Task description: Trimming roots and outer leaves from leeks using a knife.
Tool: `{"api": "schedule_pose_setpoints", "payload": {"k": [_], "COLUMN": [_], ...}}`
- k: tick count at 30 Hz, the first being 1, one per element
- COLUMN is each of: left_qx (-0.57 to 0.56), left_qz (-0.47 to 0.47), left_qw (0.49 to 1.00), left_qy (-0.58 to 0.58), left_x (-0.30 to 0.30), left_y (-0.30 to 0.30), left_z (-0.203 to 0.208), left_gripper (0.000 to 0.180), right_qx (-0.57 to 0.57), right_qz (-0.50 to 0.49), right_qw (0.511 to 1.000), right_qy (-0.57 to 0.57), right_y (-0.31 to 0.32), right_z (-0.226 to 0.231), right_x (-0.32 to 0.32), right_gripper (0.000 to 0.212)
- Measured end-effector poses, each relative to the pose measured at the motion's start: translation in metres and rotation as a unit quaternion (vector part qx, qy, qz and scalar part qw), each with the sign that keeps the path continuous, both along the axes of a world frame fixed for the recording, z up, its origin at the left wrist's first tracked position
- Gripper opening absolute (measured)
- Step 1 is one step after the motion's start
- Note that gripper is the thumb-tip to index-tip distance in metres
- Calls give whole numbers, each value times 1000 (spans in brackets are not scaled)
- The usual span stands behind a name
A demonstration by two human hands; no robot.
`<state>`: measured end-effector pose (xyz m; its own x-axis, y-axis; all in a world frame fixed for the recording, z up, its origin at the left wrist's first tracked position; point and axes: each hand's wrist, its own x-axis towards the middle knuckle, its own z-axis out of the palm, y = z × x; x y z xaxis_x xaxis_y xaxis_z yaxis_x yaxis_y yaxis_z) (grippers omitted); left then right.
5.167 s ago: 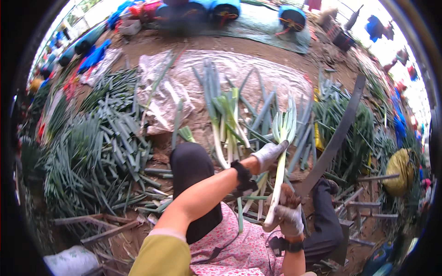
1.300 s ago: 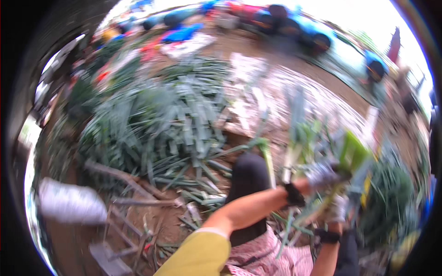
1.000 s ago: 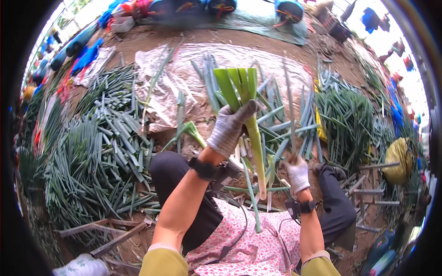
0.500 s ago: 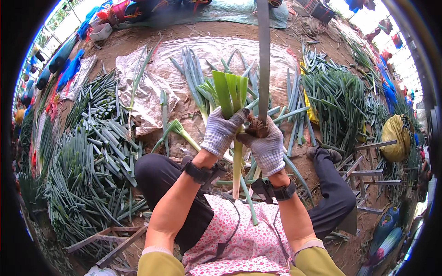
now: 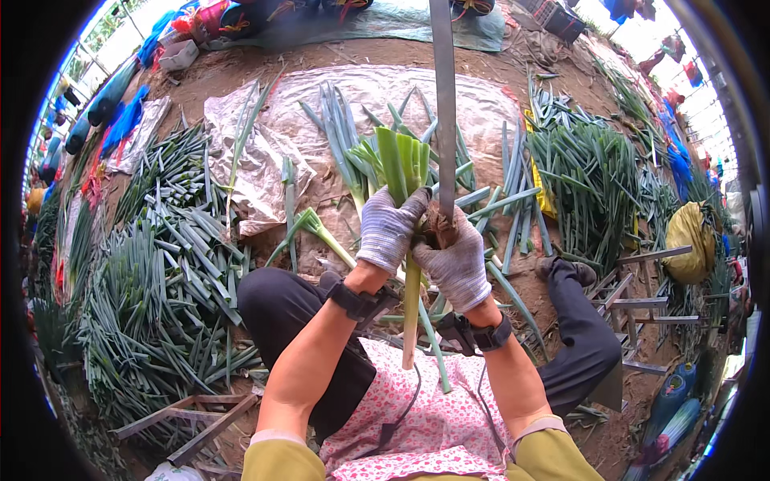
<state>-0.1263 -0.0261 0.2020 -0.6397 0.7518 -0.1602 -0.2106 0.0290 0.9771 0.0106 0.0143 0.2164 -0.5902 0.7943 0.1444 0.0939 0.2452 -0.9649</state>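
My left hand [image 5: 389, 228], in a grey-striped knit glove, is closed around a leek [image 5: 393, 164]. The cut green leaves of the leek stick up above the fist, and its pale stalk [image 5: 411, 313] hangs below. Right beside it, my right hand [image 5: 457, 264] wears a matching glove and is closed on a long, narrow knife [image 5: 443, 96]. The blade points up and away from me; a rough brown part [image 5: 438, 224] shows at its base. Both hands nearly touch. More leeks [image 5: 341, 148] lie just beyond them on a pale sheet [image 5: 297, 96].
A big heap of leeks [image 5: 152, 321] lies at left, another pile [image 5: 581, 172] at right. Wooden frames stand by both legs, one at lower left [image 5: 204, 429], one at right [image 5: 642, 303]. A yellow sack [image 5: 690, 240] sits at far right.
The knife blade has shifted a little to the left, along with my right hand. My left hand still grips the leek in nearly the same place.
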Motion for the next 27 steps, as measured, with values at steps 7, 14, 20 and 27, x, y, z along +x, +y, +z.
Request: {"api": "schedule_pose_setpoints", "payload": {"k": [7,14,20,27], "left_qx": [2,85,165,194], "left_qz": [18,127,-25,-67], "left_qw": [1000,987,969,954], "left_qy": [9,-55,-181,-217], "left_x": [-2,-65,-53,-24], "left_y": [1,-4,-11,10], "left_z": [-6,-10,11,11], "left_gripper": [32,36,55,60], "right_qx": [-25,-158,-252,-394], "right_qz": [-49,-55,-74,15], "right_qw": [998,986,952,918], "right_qy": [27,-13,-155,48], "right_y": [-14,-45,-13,-31], "right_z": [7,-27,-103,-38], "right_x": [3,83,169,109], "right_gripper": [26,38,32,43]}}
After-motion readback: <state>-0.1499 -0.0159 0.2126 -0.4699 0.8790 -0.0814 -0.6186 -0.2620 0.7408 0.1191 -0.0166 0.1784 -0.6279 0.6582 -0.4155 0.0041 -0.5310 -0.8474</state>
